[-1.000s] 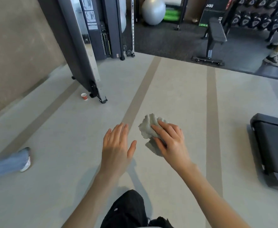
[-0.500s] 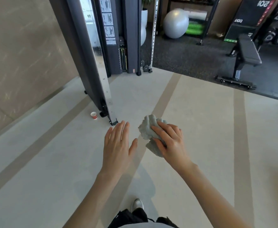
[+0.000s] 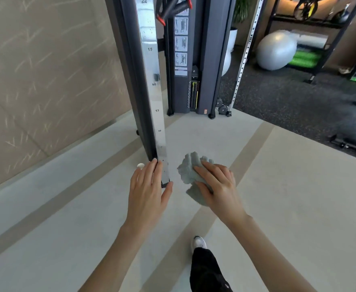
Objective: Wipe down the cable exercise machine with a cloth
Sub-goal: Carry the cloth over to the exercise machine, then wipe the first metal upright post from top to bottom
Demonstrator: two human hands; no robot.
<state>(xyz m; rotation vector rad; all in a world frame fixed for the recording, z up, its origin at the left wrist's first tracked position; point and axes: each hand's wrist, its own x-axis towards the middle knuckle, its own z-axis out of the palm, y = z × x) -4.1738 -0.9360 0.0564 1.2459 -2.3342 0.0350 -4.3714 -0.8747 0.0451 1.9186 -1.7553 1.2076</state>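
Head view: right hand point(image 3: 217, 186) fingers point(image 3: 204, 168) are curled and pinch a bunched pale grey-green cloth point(image 3: 190, 172), thumb tucked under the lower fold. Cloth is held in the air over the floor point(image 3: 278, 207), just right of the chrome rail and apart from it. Left hand point(image 3: 146, 192) fingers point(image 3: 149, 172) lie straight and close together, thumb spread off to the right; nothing is gripped. Fingertips overlap the bottom end of the chrome rail point(image 3: 155, 98); contact cannot be told from this angle.

Rail is a numbered strip (22, 19, 16, 13, 10 readable) on the near upright of the cable exercise machine point(image 3: 135, 70), which rises from the floor at left centre. Weight stack point(image 3: 194, 93) with instruction stickers stands farther back, to the right of the upright. Red-ended handles point(image 3: 172, 7) hang at top.

Small white cup point(image 3: 140, 165) sits on the floor just left of the left fingertips. Grey exercise ball point(image 3: 276, 50) rests far right by a rack. One shoe point(image 3: 198, 242) and a black trouser leg show near, bottom centre.
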